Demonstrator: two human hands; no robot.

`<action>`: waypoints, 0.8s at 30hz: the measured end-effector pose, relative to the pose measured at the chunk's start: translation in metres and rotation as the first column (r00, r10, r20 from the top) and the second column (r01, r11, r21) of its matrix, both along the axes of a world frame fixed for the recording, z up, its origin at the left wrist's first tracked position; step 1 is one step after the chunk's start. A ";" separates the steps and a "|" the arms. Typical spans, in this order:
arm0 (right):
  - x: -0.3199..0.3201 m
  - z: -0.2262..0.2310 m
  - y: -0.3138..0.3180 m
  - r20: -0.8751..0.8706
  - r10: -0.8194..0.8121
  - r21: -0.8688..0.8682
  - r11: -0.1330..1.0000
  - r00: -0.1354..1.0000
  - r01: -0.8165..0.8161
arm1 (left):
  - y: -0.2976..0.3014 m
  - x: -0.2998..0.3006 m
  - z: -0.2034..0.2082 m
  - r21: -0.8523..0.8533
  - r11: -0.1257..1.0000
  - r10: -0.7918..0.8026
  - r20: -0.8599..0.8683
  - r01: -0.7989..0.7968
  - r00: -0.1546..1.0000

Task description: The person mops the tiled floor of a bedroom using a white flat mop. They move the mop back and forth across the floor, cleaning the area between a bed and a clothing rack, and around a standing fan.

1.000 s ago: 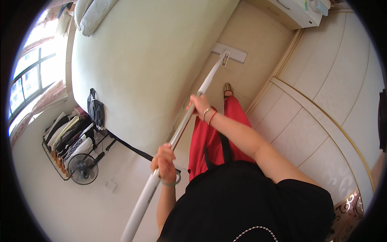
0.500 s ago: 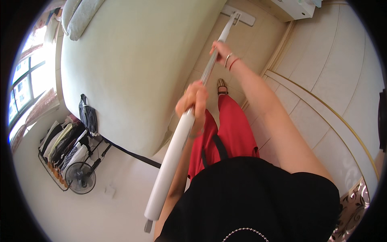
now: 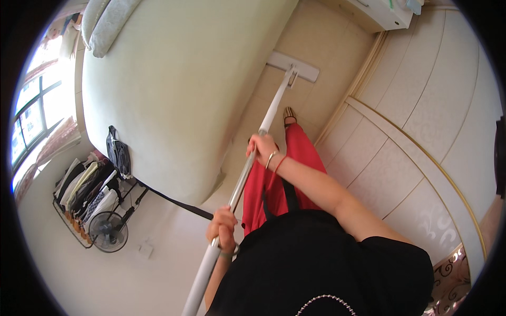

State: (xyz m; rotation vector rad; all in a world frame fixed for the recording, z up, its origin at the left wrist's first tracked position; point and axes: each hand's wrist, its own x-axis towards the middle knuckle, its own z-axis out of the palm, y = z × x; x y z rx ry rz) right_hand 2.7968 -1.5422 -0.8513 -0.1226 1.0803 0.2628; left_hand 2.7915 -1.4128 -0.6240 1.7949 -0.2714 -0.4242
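A flat mop [image 3: 272, 109] with a long white and silver pole slants from the lower left up to the floor ahead. My left hand [image 3: 222, 228] is wrapped round the pole low down, just above its thick white end sleeve. Higher up, my right hand [image 3: 262, 147] grips the silver part just below the white upper section. The rectangular white mop head [image 3: 305, 70] lies flat on the tiled floor, its left end against the side of the bed. The lower end of the pole runs out of the picture.
On the left stands a bed [image 3: 174, 95] with a pale green cover and a dark bag [image 3: 118, 151] at its edge. A fan [image 3: 108, 231] stands by hanging clothes [image 3: 87, 189]. White wardrobe doors [image 3: 400, 152] line the right; a white cabinet [image 3: 387, 13] stands ahead.
The mop head has slid back toward me and slightly left. Both my hands have drawn back toward my body with the pole, still gripping it.
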 end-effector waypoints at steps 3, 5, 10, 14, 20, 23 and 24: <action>0.034 -0.035 -0.061 -0.013 0.045 -0.129 0.991 0.999 -0.046 | -0.042 0.028 -0.043 -0.044 0.999 -0.035 -0.071 0.032 0.997; 0.058 -0.068 -0.119 0.039 0.071 -0.217 0.974 0.997 -0.061 | -0.083 0.051 -0.076 -0.111 0.993 -0.054 -0.110 0.042 0.992; 0.078 -0.105 -0.232 0.108 0.094 -0.348 0.936 0.990 -0.051 | -0.182 0.081 -0.113 -0.228 0.957 -0.164 0.078 0.177 0.983; 0.055 -0.116 -0.227 0.138 -0.004 -0.298 0.953 0.990 0.046 | -0.177 0.063 -0.112 -0.222 0.944 -0.220 0.120 0.243 0.968; 0.004 -0.050 -0.085 0.134 -0.167 -0.196 0.962 0.977 0.191 | -0.068 0.036 -0.044 -0.049 0.958 -0.280 0.043 0.282 0.959; -0.018 0.000 -0.023 0.020 -0.119 -0.102 0.987 0.993 0.120 | -0.018 0.017 0.001 -0.030 0.965 -0.262 -0.017 0.261 0.965; -0.023 0.010 -0.009 -0.017 -0.110 -0.062 0.992 0.994 0.108 | -0.010 0.009 0.012 0.000 0.971 -0.239 -0.022 0.239 0.971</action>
